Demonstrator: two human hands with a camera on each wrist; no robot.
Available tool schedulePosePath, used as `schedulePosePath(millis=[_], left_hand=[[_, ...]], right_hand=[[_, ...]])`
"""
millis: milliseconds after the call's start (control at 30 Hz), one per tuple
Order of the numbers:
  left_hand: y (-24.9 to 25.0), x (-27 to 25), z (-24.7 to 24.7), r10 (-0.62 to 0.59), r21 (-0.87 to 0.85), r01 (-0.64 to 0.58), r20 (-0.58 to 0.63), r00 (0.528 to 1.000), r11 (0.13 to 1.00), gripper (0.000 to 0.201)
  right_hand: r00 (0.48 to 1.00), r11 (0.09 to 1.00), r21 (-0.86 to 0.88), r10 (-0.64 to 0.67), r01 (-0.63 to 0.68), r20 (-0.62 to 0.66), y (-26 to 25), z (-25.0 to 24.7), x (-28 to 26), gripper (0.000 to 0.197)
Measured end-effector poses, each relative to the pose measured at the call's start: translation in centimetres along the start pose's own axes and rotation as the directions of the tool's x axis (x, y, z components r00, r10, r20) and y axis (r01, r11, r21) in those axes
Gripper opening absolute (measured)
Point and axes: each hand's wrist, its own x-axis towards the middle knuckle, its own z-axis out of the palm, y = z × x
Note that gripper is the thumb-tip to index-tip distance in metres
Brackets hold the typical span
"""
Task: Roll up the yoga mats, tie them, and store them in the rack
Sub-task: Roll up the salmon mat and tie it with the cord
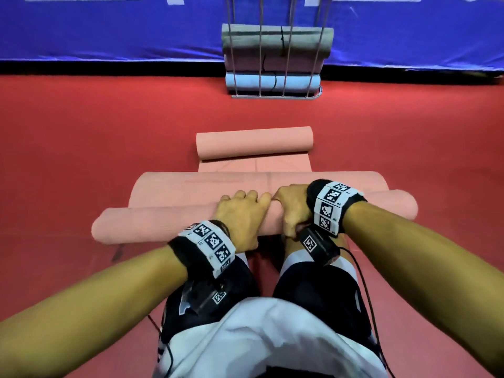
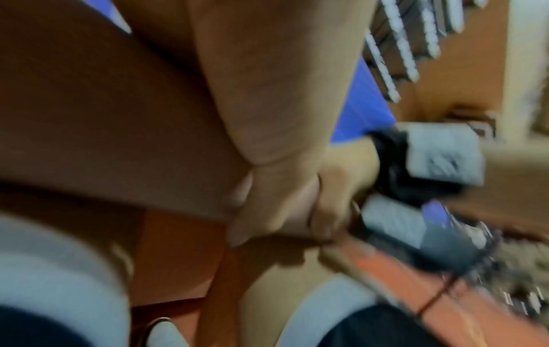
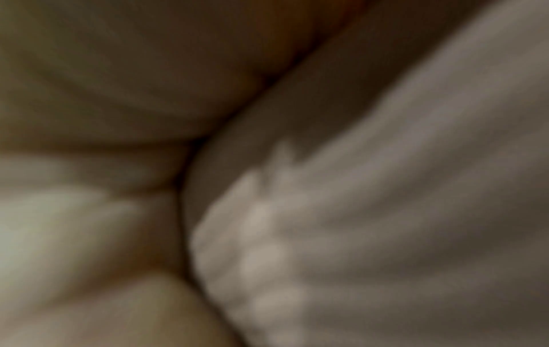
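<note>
A pink yoga mat (image 1: 169,222) lies across the red floor in front of my knees, its near end wound into a long roll. My left hand (image 1: 240,211) and right hand (image 1: 290,211) sit side by side at the roll's middle, fingers curled over its top and gripping it. Beyond them a short flat stretch (image 1: 253,166) leads to the mat's far end, curled into a second roll (image 1: 253,143). In the left wrist view the roll (image 2: 104,117) fills the left side, blurred. The right wrist view is a dark blur.
A wire rack (image 1: 317,92) stands against the blue banner wall (image 1: 109,28), straight ahead. It holds three rolled mats tied with black cord: grey-green (image 1: 300,39), mauve (image 1: 245,64), light blue (image 1: 245,81). Red floor (image 1: 81,145) stretches left and right. My knees (image 1: 313,290) are just behind the roll.
</note>
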Motion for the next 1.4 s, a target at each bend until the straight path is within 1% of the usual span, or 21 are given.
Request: schedulePosePath(millis=[67,100,167,233,267,333,400,433,500,567,633,700,800,867,933,1000,1100,1200,1300,1333,1400], left_hand=[[-0.5,0.7,-0.1,0.015,-0.047,-0.015,0.004,1.0,0.999,0.07],[-1.0,1.2,-0.3,0.035,-0.073,-0.033,0.025,0.999,0.997,0.069],[-1.7,2.0,-0.7,0.063,-0.092,-0.056,0.075,0.995,0.994,0.077],[-2.0,2.5,-1.1,0.044,-0.118,-0.027,0.138,0.989,0.993,0.084],[-2.2,2.9,-1.3,0.038,-0.166,-0.009,0.176,0.984,0.986,0.081],[-2.5,4.0,-2.0,0.062,-0.265,0.011,0.265,0.962,0.964,0.071],[-2.7,4.4,-2.4,0.073,-0.3,0.026,0.314,0.947,0.953,0.066],[-2.9,4.2,-2.5,0.057,-0.298,0.035,0.297,0.953,0.954,0.064],[-2.7,4.3,-2.2,0.013,-0.256,0.046,0.222,0.975,0.966,0.064],[-1.8,3.6,-1.3,-0.012,-0.115,0.018,0.05,0.999,0.993,0.074],[-0.6,3.2,-0.5,-0.02,0.044,0.023,-0.076,0.997,0.999,0.08],[-0.1,3.2,0.2,-0.043,0.07,0.052,-0.118,0.992,0.996,0.078],[-1.2,4.5,-0.1,-0.039,-0.013,0.038,-0.12,0.992,0.999,0.062],[-1.9,5.4,-0.8,-0.034,-0.067,0.028,-0.092,0.995,0.997,0.064],[-2.6,6.2,-1.6,-0.015,-0.095,0.012,-0.023,1.0,0.995,0.073],[-3.4,7.1,-2.3,-0.017,-0.147,0.027,0.072,0.997,0.989,0.075],[-4.2,8.4,-3.3,-0.001,-0.235,0.047,0.193,0.981,0.971,0.066],[-4.1,9.1,-3.6,0.016,-0.269,0.064,0.283,0.959,0.961,0.055],[-4.4,9.3,-3.5,0.01,-0.308,0.065,0.237,0.972,0.949,0.076],[-4.5,9.2,-3.4,0.007,-0.304,0.052,0.19,0.982,0.951,0.084],[-4.3,8.5,-2.7,-0.003,-0.215,0.013,0.046,0.999,0.977,0.088]], right_hand=[[1.0,1.0,-0.001,0.004,-0.004,-0.008,0.0,0.2,0.1,0.047],[0.999,1.0,0.013,0.015,-0.014,-0.051,0.0,0.3,0.0,0.052],[0.978,1.0,0.002,0.014,-0.014,-0.206,0.1,0.8,-0.3,0.065],[0.932,0.994,-0.111,-0.019,-0.023,-0.361,0.2,2.0,-0.7,0.076],[0.912,0.98,-0.192,-0.029,-0.055,-0.408,0.1,2.6,-0.8,0.08],[0.892,0.952,-0.273,-0.004,-0.135,-0.453,-0.4,3.4,-0.7,0.079],[0.871,0.952,-0.252,0.028,-0.172,-0.49,-0.9,3.3,-0.5,0.066],[0.871,0.952,-0.254,0.026,-0.172,-0.491,-1.1,3.0,-0.4,0.061],[0.898,0.957,-0.242,0.037,-0.158,-0.438,-0.8,2.0,-0.3,0.054],[0.924,0.959,-0.236,0.06,-0.158,-0.378,-0.5,0.9,-0.3,0.051],[0.95,0.961,-0.218,0.102,-0.171,-0.294,-0.3,-0.6,0.2,0.052],[0.976,0.966,-0.21,0.111,-0.15,-0.188,-0.4,-1.6,1.2,0.05],[0.988,0.982,-0.144,0.102,-0.118,-0.117,-0.1,-2.4,2.0,0.049],[0.981,0.993,-0.047,0.095,-0.104,-0.171,0.3,-2.8,2.4,0.062],[0.958,0.998,-0.001,0.062,-0.065,-0.28,0.7,-2.9,2.3,0.071],[0.917,0.996,-0.08,-0.004,-0.03,-0.398,1.1,-2.2,2.0,0.076],[0.884,0.963,-0.248,-0.021,-0.108,-0.466,0.8,-0.2,1.4,0.082],[0.861,0.942,-0.294,-0.013,-0.16,-0.509,0.6,0.3,2.0,0.069],[0.862,0.95,-0.258,0.021,-0.174,-0.506,0.4,-0.9,2.4,0.061],[0.866,0.952,-0.251,0.027,-0.175,-0.499,0.4,-1.2,2.4,0.06],[0.88,0.956,-0.236,0.042,-0.173,-0.473,0.6,-2.0,2.3,0.056]])
